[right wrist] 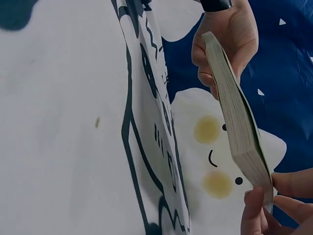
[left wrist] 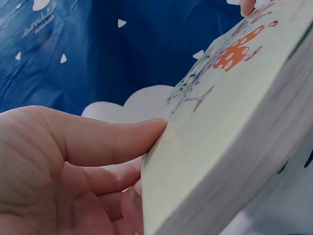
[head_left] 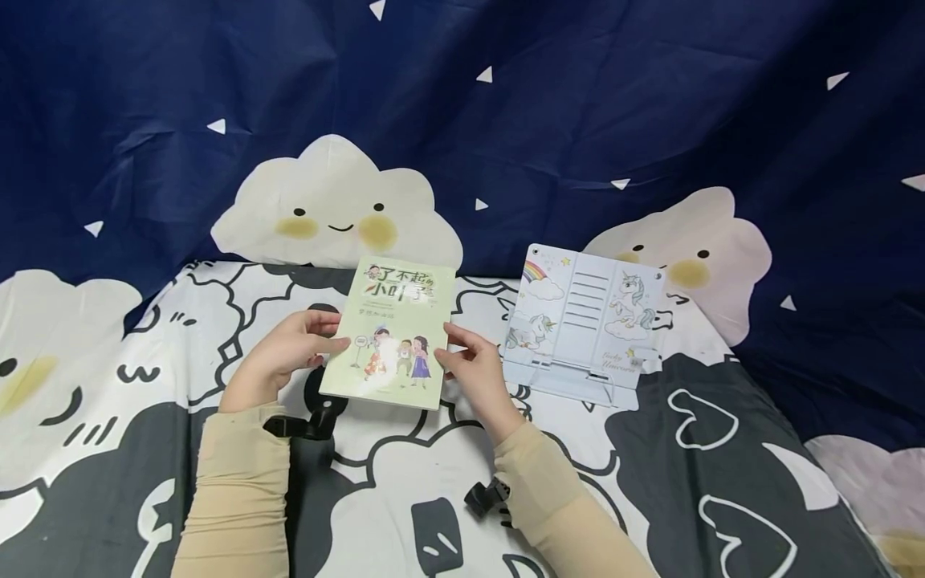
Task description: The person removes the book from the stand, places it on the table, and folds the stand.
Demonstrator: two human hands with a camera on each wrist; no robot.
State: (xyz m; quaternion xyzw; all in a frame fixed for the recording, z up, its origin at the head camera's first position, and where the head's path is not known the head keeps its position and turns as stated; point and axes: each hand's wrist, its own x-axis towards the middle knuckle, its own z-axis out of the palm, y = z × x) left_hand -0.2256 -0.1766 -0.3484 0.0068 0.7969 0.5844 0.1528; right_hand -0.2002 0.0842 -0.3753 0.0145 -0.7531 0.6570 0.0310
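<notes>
A pale green paperback book (head_left: 393, 333) with cartoon children on its cover is held up between both hands. At its left edge, the left hand (head_left: 285, 353) pinches it, thumb on the cover and fingers behind; the left wrist view shows this thumb on the book (left wrist: 210, 147) close up. The right hand (head_left: 477, 373) grips the opposite edge between thumb and fingers. Seen from the right wrist, the book (right wrist: 237, 110) is closed, with its page block showing, and stands apart from the cloth.
Right of the book stands a light blue unicorn book stand (head_left: 585, 321), tilted back, with clear page holders at its foot. A black, white and grey patterned cloth (head_left: 405, 514) covers the surface. Behind hangs a dark blue curtain (head_left: 549, 104) with clouds.
</notes>
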